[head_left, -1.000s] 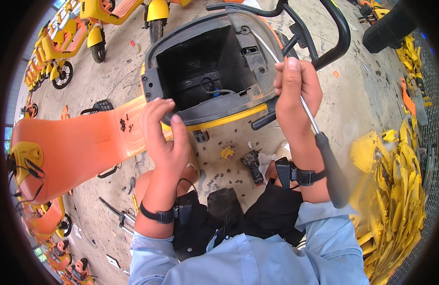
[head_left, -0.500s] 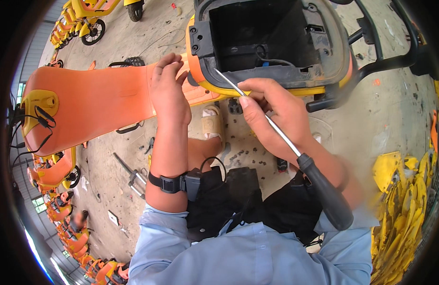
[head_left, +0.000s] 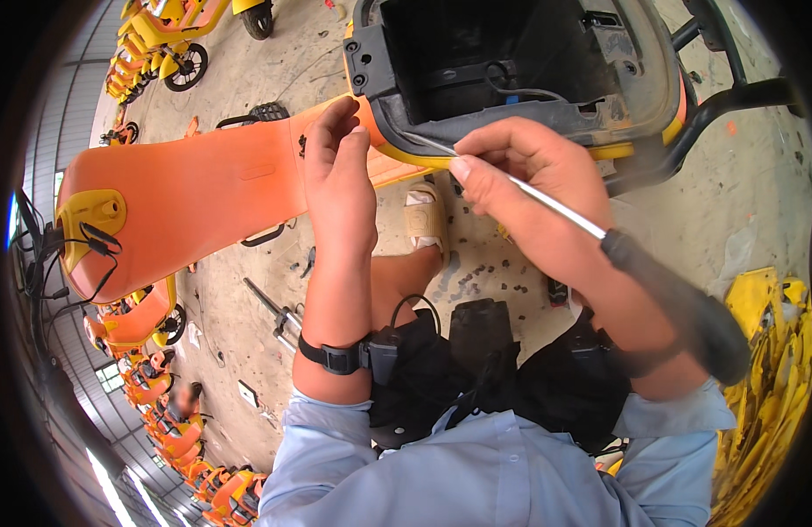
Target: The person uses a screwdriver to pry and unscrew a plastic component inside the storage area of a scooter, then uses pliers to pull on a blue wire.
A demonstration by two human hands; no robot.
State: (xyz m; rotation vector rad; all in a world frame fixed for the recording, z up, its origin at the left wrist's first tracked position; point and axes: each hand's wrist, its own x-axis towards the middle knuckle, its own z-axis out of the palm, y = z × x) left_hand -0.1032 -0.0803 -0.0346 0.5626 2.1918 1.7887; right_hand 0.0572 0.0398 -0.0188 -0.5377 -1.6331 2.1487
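Observation:
My right hand (head_left: 538, 189) is closed on a long screwdriver (head_left: 573, 217) with a steel shaft and black handle, blurred at the handle end. Its blade reaches the lower-left corner of a black storage box's rim (head_left: 384, 114), on an orange and yellow scooter. Just left of that corner, my left hand (head_left: 343, 180) lies against the orange body panel (head_left: 221, 189), fingers bent and loosely apart; nothing shows in them. Small dark pieces (head_left: 302, 145) lie on the panel beside it. A black bracket with bolt holes (head_left: 362, 61) sits at the box's left side.
Rows of orange and yellow scooters (head_left: 169, 35) stand left and behind. A black tubular frame (head_left: 722, 105) extends right of the box. Yellow plastic panels (head_left: 766, 386) are piled at right. A metal rod assembly (head_left: 283, 312) and debris lie on the concrete floor (head_left: 248, 351).
The screwdriver has swung from the box's upper right to its lower-left corner, its handle now further right than half a second ago. My left hand has moved off the box rim onto the orange panel.

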